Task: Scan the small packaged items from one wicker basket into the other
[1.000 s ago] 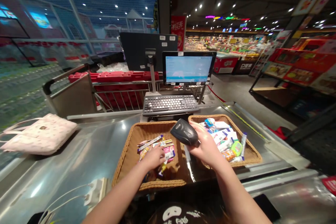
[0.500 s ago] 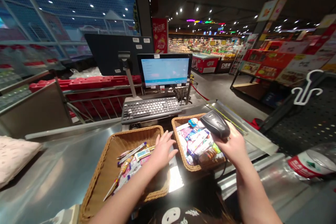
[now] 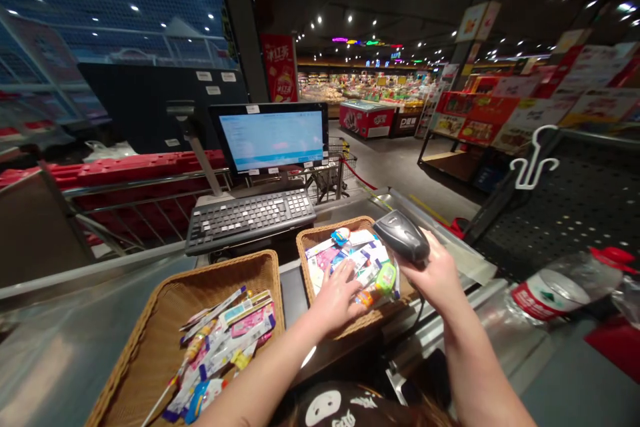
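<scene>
My right hand (image 3: 436, 273) is wrapped round a black barcode scanner (image 3: 403, 237), held over the right edge of the smaller wicker basket (image 3: 303, 260). My left hand (image 3: 336, 299) lies over the front of that same basket, fingers stretched out above the small packets (image 3: 370, 252); its fingertips are partly lost among them. A green-wrapped piece (image 3: 385, 277) shows beside the fingers. To the left stands a larger wicker basket (image 3: 145, 320), holding several slim candy packets (image 3: 220, 340) and a long stick. My left forearm covers part of its right side.
A keyboard (image 3: 250, 217) and a lit monitor (image 3: 273, 140) stand behind the baskets on the metal counter (image 3: 45, 347). On the right lie a large plastic bottle (image 3: 550, 293) with a red label and a white hook (image 3: 533, 167) on a black panel.
My left hand has moved right, from between the baskets into the smaller one. The view has turned right. The scanner stays in my right hand.
</scene>
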Demonstrator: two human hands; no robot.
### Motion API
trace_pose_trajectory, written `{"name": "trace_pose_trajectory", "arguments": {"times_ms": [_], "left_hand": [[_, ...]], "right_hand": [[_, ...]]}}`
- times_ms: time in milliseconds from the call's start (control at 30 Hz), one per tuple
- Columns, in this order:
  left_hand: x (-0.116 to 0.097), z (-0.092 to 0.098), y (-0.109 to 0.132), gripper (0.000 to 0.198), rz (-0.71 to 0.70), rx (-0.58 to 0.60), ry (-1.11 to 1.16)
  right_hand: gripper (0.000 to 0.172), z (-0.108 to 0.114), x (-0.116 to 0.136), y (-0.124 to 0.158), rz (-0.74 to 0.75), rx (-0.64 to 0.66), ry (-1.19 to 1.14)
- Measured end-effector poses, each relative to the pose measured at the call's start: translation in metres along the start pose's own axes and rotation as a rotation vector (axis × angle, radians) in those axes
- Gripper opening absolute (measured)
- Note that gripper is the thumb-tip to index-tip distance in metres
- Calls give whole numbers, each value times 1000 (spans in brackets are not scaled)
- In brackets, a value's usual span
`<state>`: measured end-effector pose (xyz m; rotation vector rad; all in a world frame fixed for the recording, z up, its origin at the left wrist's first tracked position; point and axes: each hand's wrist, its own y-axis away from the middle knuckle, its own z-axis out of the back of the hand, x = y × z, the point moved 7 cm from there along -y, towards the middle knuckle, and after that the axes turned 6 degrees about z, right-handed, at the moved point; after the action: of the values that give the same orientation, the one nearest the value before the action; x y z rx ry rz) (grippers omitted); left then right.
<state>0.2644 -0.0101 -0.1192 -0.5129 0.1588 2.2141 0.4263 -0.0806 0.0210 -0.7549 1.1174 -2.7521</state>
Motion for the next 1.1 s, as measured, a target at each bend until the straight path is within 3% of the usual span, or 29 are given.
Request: {"name": "trace_pose_trajectory", "arguments": {"times_ms": [167,367,567,667,767,933,1100], "left_hand": [[18,12,-16,32,99,-101,15],[-2,11,-3,26,-133,-9,-13],[-3,6,14,35,-89,18,-5],[1,0,7,36,-12,26,-18],[3,0,-5,32,40,-65,-25],[-11,5,-21,15,-100,-152,-33],[-17,2,-28,23,-183,-161,-106]], "right_hand": [[40,2,-9,-3,5,18,-9],[40,3,-16,-6,1,29,-37],[37,1,-22,-5,21,36,-49],[37,-2,-22,-5,40,36,-53],[37,-1,-23,-5,32,26,-50],[35,0,-26,-3,23,18,-44],[36,3,-29,-2,4,3,-47]]}}
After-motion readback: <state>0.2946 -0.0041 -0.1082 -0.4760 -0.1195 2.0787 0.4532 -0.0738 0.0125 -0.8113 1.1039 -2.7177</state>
